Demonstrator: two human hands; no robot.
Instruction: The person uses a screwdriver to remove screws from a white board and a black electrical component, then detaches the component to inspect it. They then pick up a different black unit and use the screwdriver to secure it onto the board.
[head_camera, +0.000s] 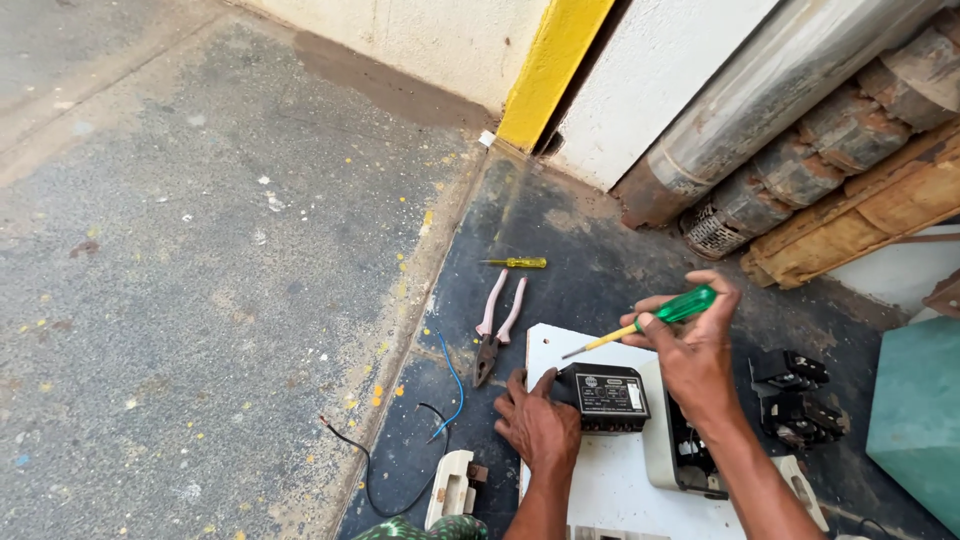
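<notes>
Nearest the camera, a white board (610, 480) is lying flat on the dark floor (590, 270), and both forearms are reaching out over it. The left hand (537, 425) is resting on the board's left edge, its fingers curled against the left side of a small black electrical box (608, 396) and steadying it; the box is sitting on the board, just left of a white housing (672, 440) whose open face is showing dark parts inside. What exactly is in that housing is too shadowed to tell. The right hand (688, 350) is hovering just above and to the right of the black box, closed around a green-handled screwdriver (645, 322), whose yellow shaft and metal tip are pointing down-left and ending in the air over the board's upper edge, short of the box.

Left of the board, a small white fitting (452, 490) is lying on the floor beside loose black and blue wires (440, 400). To the right, two black components (795, 398) are sitting on the floor next to a teal block (920, 420).

Further out, pink-handled pliers (497, 325) are lying on the floor, and beyond them a small yellow screwdriver (518, 263). At the back, a grey pipe (760, 95) and rusty cylinders (810, 165) are leaning along a white wall with a yellow stripe (550, 65)
</notes>
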